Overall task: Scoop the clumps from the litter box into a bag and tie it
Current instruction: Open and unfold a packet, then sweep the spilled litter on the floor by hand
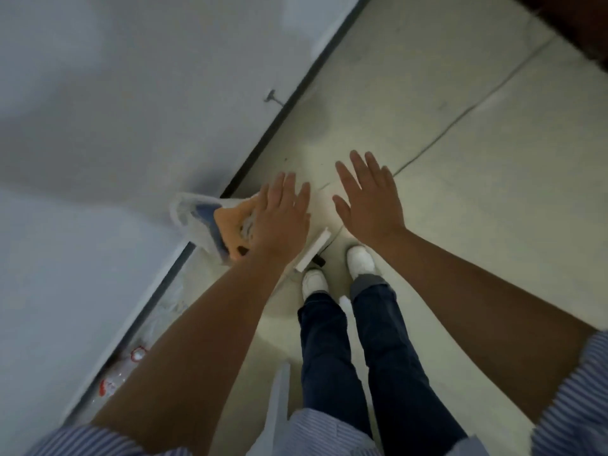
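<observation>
Just left of the left hand [283, 215] lies the bag [197, 222], far from the right hand [368, 199]; both hands' fingers are straight, holding nothing.

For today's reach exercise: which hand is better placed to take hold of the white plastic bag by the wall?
Left, probably. The left hand hangs open just beside the white plastic bag, overlapping it in view. The right hand, also open, is farther over bare floor.
</observation>
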A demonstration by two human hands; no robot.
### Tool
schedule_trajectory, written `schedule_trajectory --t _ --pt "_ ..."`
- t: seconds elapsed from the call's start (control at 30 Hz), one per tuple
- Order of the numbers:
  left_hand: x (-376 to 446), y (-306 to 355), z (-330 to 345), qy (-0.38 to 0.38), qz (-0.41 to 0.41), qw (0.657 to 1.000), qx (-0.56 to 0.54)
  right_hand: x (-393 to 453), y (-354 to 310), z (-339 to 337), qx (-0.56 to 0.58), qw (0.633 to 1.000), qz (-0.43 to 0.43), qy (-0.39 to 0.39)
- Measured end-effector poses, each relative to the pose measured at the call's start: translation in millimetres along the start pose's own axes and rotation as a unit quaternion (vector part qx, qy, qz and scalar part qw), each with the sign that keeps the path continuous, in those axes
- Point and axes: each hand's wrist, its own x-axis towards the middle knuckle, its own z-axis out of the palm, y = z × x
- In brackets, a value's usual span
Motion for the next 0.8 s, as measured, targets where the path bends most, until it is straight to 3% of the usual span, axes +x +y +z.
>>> schedule_trajectory --t 0.17,0.37,0.63,0.8 --pt "21.0 128.9 -66.2 0.046 0.145 0.984 0.092 -86.8 109.8 -38.3 0.026 0.979 0.181 0.092" --pt "4.7 325.7 -92.3 0.054 0.298 0.936 0.179 -234.3 251.3 -31.5 0.120 0.912 0.369 0.133" --pt "-62.8 618.8 -62.1 0.035 0.400 0.875 0.269 -439.1 422.3 15.0 0.236 0.812 0.501 0.183" --pt "-101.9 767.6 -42.1 0.037 0.463 0.832 0.303 -546.4 515.3 28.9 0.245 0.757 0.564 0.220"
